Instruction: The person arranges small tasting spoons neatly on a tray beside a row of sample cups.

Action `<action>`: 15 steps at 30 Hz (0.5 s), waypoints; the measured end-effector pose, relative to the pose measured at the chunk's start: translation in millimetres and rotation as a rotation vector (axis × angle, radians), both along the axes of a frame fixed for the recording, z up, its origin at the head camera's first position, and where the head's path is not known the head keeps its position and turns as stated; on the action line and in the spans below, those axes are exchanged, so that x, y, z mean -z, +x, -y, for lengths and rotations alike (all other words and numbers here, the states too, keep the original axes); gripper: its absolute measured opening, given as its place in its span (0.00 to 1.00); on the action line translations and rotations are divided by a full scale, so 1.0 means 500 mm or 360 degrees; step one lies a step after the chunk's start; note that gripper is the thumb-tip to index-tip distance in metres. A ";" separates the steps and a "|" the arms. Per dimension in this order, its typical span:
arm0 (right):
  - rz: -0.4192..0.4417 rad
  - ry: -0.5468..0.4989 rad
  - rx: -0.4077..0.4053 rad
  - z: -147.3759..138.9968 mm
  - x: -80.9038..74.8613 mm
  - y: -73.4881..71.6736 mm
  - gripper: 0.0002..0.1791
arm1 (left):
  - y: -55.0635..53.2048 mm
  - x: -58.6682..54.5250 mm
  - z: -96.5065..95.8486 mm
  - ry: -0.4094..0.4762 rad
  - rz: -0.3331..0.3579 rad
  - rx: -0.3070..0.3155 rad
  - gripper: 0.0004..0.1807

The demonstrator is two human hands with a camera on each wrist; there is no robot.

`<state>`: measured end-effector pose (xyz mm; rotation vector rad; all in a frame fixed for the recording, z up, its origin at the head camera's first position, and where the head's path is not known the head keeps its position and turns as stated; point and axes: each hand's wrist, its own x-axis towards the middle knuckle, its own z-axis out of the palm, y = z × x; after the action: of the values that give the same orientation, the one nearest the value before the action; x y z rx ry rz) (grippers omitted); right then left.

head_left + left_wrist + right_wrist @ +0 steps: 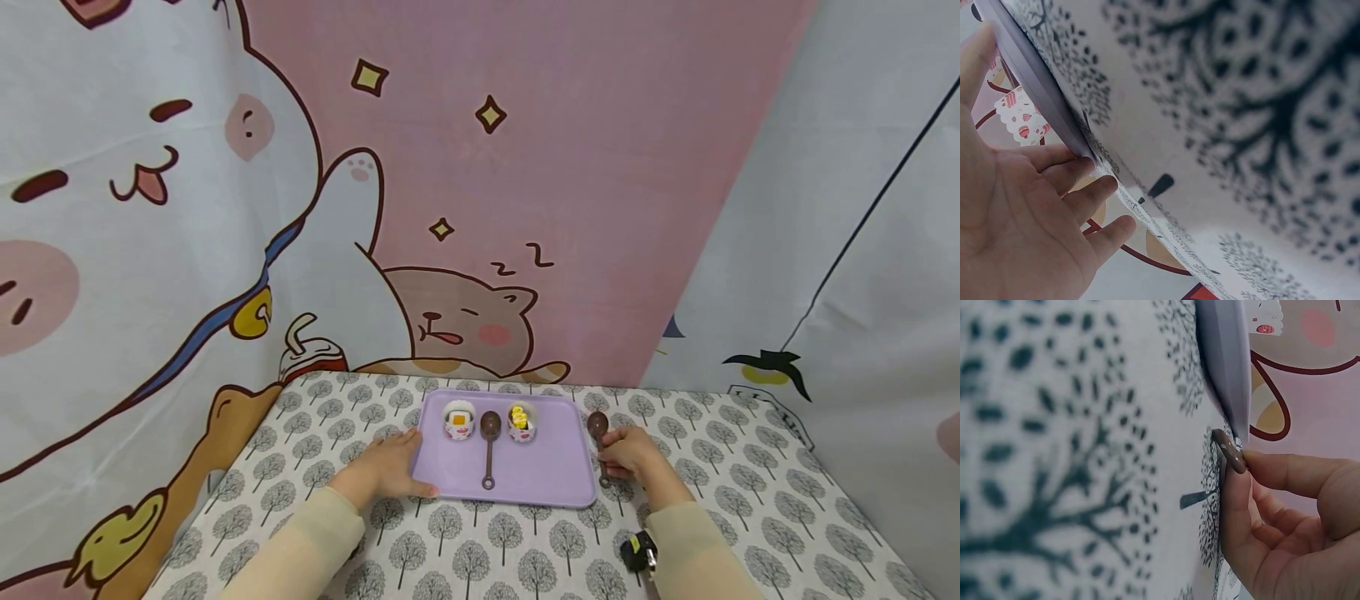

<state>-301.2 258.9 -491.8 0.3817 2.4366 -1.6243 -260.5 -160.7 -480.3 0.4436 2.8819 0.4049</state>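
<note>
Beside the lilac tray (543, 467), my right grip (632, 452) pinches a spoon (597, 424); my wide left grip (388, 468) touches the tray.

Left hand (388, 468): loose, left thumb (977, 62) set wide of the left fingers (1102, 197), which fan out and bend gently; palm shows below them in the wrist view. Left wrist (351, 490) back of the fingers, left forearm (300, 546) farther behind, on the body side, in a pale sleeve. Right hand (637, 454): right thumb (1297, 472) and index finger (1235, 519) in a pinch; other fingers curled behind the index. Right wrist (669, 493) back of the fingers, right forearm (697, 550) behind it, likewise sleeved.
</note>
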 end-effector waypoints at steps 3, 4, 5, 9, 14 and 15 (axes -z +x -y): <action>-0.0001 -0.0018 -0.0006 -0.002 0.001 0.001 0.17 | 0.000 0.001 0.000 -0.0002 -0.0002 0.0005 0.64; -0.0001 -0.0024 -0.0007 -0.002 0.001 0.001 0.17 | 0.000 0.001 0.000 -0.0004 -0.0004 0.0006 0.64; 0.0000 -0.0033 -0.0009 -0.003 0.000 0.002 0.17 | -0.001 0.003 0.001 -0.0006 -0.0005 0.0008 0.64; 0.0000 -0.0069 -0.0018 -0.004 -0.003 0.006 0.17 | -0.001 0.002 0.001 -0.0005 -0.0006 0.0008 0.64; 0.0005 -0.0101 -0.0019 -0.009 -0.003 0.009 0.17 | -0.001 0.003 0.001 0.0003 0.0000 0.0002 0.64; 0.0007 -0.0106 -0.0024 -0.010 -0.002 0.009 0.18 | -0.002 0.003 0.001 0.0004 -0.0001 0.0001 0.64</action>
<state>-296.5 263.8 -490.6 0.3553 2.3692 -1.6915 -261.3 -161.3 -481.9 0.4451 2.8823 0.4087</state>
